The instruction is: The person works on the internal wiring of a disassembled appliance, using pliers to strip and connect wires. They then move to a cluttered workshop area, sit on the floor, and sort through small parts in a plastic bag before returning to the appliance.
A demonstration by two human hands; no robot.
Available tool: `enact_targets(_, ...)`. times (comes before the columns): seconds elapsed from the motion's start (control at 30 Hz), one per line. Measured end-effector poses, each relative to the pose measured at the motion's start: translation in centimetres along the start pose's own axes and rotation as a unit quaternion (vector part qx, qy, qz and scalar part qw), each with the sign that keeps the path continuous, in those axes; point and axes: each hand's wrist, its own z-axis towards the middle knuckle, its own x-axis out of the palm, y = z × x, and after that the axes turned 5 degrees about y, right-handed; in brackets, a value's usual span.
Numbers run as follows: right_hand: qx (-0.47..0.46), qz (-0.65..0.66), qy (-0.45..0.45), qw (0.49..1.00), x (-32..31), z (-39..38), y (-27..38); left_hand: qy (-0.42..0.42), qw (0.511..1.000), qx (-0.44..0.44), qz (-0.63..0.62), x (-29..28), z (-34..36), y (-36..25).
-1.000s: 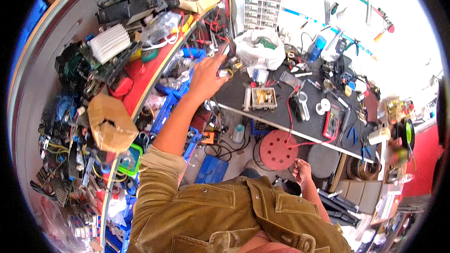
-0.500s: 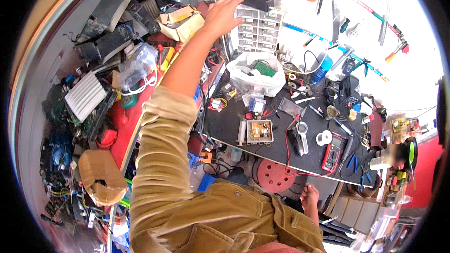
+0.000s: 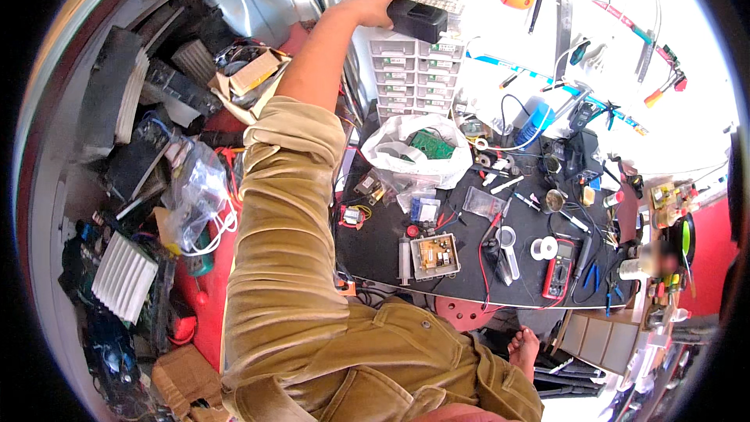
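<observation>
- The black workbench (image 3: 469, 281) fills the middle right of the frame, strewn with wires, a tan circuit board (image 3: 434, 255), a red meter (image 3: 556, 270) and a white plastic bag (image 3: 406, 152) holding a green board.
- The grey drawer cabinet (image 3: 410, 70) stands at the upper centre, at the bench's far edge against the wall; its small drawers look closed.
- The black box (image 3: 418, 19) sits on top of that cabinet, at the very top centre of the frame.
- The left hand (image 3: 373, 1) is stretched up to it on a long khaki sleeve (image 3: 285, 211), fingers curled over the box's left end in what looks like a closed grasp.
- The right hand is out of view, so whether it is open or closed cannot be told.
- To handle this well, I would judge a firm grip near the box's middle best, lifting it straight clear of the cabinet top and keeping the elbow away from the bag and the loose parts below.
</observation>
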Motion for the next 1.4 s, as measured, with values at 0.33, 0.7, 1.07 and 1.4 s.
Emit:
enact_targets(0.33, -0.010, -0.022, -0.017, 1.000, 3.1, 1.8, 0.4, -0.255, 0.966, 0.013, 0.040, 1.7, -3.5, -2.7)
enact_targets(0.7, -0.006, -0.017, 0.001, 1.000, 3.7, 2.1, 0.6, -0.245, 0.967, -0.015, 0.060, 2.0, -4.4, -3.7)
enact_targets(1.07, -0.004, -0.022, -0.020, 1.000, 3.5, 1.6, 0.3, -0.280, 0.959, 0.010, 0.040, 2.2, -4.0, -3.5)
enact_targets(1.4, -0.004, -0.002, -0.020, 1.000, 3.4, 1.3, -0.2, -0.223, 0.974, -0.004, 0.048, 1.7, -3.9, -3.2)
